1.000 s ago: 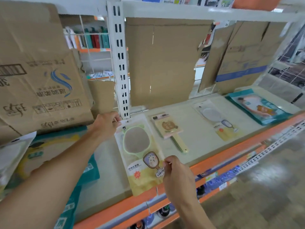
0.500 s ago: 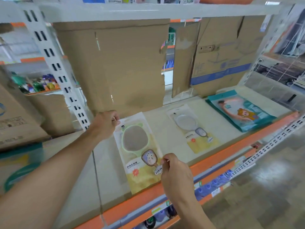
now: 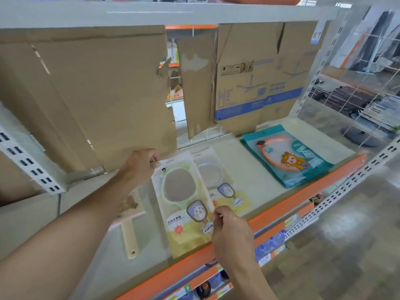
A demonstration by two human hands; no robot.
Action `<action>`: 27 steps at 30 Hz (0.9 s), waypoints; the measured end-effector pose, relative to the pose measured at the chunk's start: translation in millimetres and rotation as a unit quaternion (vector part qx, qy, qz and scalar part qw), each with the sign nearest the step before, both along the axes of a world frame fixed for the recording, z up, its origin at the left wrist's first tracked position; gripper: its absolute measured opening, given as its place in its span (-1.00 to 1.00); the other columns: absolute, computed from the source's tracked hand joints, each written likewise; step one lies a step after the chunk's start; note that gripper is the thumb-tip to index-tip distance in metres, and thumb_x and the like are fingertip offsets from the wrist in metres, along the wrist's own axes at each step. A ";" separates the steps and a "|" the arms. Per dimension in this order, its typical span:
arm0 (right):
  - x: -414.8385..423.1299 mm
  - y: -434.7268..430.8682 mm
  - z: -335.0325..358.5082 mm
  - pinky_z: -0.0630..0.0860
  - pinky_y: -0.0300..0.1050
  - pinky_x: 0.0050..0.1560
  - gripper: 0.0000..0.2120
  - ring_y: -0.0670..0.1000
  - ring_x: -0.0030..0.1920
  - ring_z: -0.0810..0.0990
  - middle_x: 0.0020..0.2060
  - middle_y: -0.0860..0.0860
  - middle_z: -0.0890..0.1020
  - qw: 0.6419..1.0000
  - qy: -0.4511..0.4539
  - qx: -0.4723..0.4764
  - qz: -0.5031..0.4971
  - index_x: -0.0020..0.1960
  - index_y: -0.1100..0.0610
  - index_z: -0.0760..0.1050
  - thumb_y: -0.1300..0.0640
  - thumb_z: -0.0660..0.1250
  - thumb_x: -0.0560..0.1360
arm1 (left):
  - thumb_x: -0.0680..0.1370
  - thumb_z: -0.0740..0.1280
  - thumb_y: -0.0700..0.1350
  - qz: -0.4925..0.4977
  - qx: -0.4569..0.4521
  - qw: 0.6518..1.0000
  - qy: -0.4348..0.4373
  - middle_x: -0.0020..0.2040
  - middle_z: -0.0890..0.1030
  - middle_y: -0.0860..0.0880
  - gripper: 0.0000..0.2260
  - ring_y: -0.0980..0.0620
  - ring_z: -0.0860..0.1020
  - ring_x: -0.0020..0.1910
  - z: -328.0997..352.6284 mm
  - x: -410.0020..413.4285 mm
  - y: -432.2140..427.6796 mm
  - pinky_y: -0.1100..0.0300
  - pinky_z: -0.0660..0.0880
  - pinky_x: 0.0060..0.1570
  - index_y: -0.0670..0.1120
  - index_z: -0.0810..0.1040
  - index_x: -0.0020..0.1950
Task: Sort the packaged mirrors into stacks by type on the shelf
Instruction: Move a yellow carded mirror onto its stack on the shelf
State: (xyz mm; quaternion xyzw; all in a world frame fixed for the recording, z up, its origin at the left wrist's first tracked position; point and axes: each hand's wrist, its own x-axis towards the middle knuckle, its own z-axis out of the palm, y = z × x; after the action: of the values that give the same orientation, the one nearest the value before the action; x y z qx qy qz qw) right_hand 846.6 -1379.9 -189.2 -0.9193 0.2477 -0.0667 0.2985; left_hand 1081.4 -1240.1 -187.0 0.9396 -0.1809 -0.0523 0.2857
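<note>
I hold a packaged green-framed hand mirror (image 3: 181, 204) over the shelf. My left hand (image 3: 140, 164) pinches its top left corner, and my right hand (image 3: 229, 230) pinches its lower right edge. It partly overlaps a like package with a white-framed mirror (image 3: 218, 180) lying flat on the shelf (image 3: 249, 169). A teal package with an orange-framed mirror (image 3: 287, 156) lies farther right. To the left lies a pink square mirror with a cream handle (image 3: 129, 230), partly hidden by my left forearm.
Flattened cardboard boxes (image 3: 104, 94) stand against the back of the shelf. An orange rail (image 3: 303, 195) runs along the front edge. A white slotted upright (image 3: 28, 159) stands at left. Wire mesh (image 3: 357, 83) closes off the right side.
Both hands have carried the green mirror package to the right, from beside the pink mirror to over the white-framed mirror package. The view has swung right too.
</note>
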 end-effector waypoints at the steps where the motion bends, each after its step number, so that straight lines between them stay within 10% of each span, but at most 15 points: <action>1: -0.1 -7.1 -0.8 0.43 -0.07 -0.08 -0.82 0.04 -0.18 0.56 -0.33 -0.10 0.51 1.000 0.001 0.000 -0.006 0.05 0.01 0.47 0.13 0.10 0.60 | 0.51 0.35 -0.20 -0.001 -0.002 1.000 0.004 -0.21 0.58 -0.02 -0.92 -0.01 0.50 -0.24 -1.9 0.8 -8.6 0.19 0.34 -0.26 -0.07 0.52 -0.17; 27: 34.6 -107.5 -44.6 0.42 -0.05 -0.26 -0.91 0.10 -0.20 0.55 -0.23 0.01 0.58 0.995 -0.039 -0.094 -0.018 -0.09 0.07 0.58 0.10 0.32 0.51 | 0.49 0.39 -0.10 0.070 -0.039 0.995 0.054 -0.28 0.59 -0.04 -0.89 0.04 0.48 -0.37 -40.1 28.9 -101.6 0.28 0.29 -0.43 -0.10 0.60 -0.21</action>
State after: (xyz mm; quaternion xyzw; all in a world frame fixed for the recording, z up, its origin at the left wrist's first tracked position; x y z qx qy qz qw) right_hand 881.3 -1487.4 -233.8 -0.9353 0.2452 -0.1307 0.2192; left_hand 1110.3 -1341.8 -227.1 0.9340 -0.1008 -0.0753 0.3342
